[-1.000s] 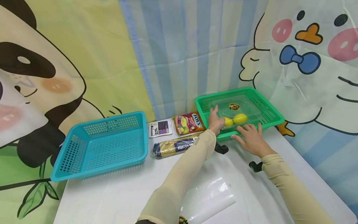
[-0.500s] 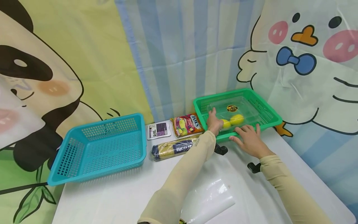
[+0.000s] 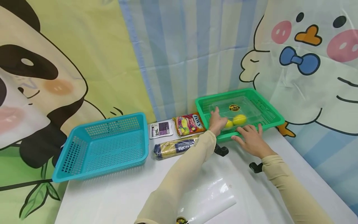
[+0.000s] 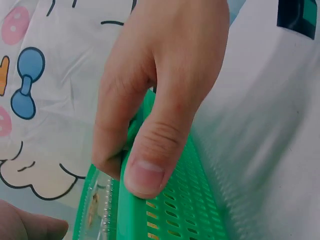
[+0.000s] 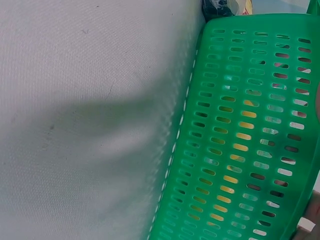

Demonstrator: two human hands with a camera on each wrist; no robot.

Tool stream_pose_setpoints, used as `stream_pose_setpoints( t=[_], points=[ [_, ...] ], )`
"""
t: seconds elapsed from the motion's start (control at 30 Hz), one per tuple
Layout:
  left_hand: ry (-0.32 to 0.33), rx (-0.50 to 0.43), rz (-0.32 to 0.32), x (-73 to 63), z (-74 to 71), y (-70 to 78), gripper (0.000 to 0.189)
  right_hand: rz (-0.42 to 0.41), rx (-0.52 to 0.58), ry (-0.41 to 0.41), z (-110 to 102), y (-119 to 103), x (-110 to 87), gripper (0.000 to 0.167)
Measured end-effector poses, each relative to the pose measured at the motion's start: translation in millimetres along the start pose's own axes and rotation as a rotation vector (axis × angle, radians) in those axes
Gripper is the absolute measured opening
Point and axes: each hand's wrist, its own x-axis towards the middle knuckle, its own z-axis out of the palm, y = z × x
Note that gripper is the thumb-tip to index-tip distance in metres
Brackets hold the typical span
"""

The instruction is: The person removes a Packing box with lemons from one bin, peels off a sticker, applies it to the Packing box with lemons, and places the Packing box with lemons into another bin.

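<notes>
At the right of the head view stands a green basket (image 3: 268, 124), with a clear plastic pack (image 3: 249, 109) inside it. Two yellow lemons (image 3: 239, 119) lie at the pack's near side; I cannot tell if they are inside it. My left hand (image 3: 217, 123) reaches over the basket's near left part, index finger and thumb spread beside the pack. My right hand (image 3: 253, 141) grips the near rim, fingers over it and thumb outside. The left wrist view shows this right thumb (image 4: 147, 170) on the rim. Holes in the basket wall (image 5: 220, 125) show yellow in the right wrist view.
A blue basket (image 3: 112, 149) stands at the left. Between the baskets lie a white packet (image 3: 160, 129), a Fox's candy bag (image 3: 188, 124) and a pasta pack (image 3: 173, 147). A clear plastic piece (image 3: 208, 199) lies at the front. A curtain hangs behind.
My left thumb has lifted and spread away from the lemons, and the index finger points more upward. My right hand has stayed on the rim. The baskets have not moved.
</notes>
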Motion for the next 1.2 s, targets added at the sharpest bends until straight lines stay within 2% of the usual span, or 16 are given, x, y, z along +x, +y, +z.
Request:
stream_pose_setpoints(
  t=[0.23, 0.43, 0.7, 0.83, 1.03, 1.2],
  points=[
    [-0.020, 0.002, 0.082, -17.3, -7.6, 3.6, 0.073, 0.014, 0.020, -0.010, -2.1, 6.2, 3.7, 0.047],
    [-0.055, -0.025, 0.138, -25.7, -22.2, 1.8, 0.071, 0.008, 0.035, -0.013, -2.2, 11.7, 6.1, 0.046],
    [-0.182, -0.066, 0.209, -39.6, -57.2, -2.9, 0.067, 0.014, 0.042, -0.013, -3.3, 20.1, 12.8, 0.046],
    [-0.188, -0.037, 0.264, -44.2, -76.0, -7.8, 0.066, 0.018, 0.043, -0.030, -5.6, 22.8, 16.4, 0.049],
    [-0.202, -0.054, 0.278, -46.6, -96.2, -18.3, 0.064, 0.007, 0.053, -0.017, -9.9, 24.9, 17.1, 0.046],
    [-0.201, -0.086, 0.274, -51.4, -106.1, -27.2, 0.063, -0.005, 0.055, 0.001, -12.2, 26.4, 15.0, 0.047]
  ],
)
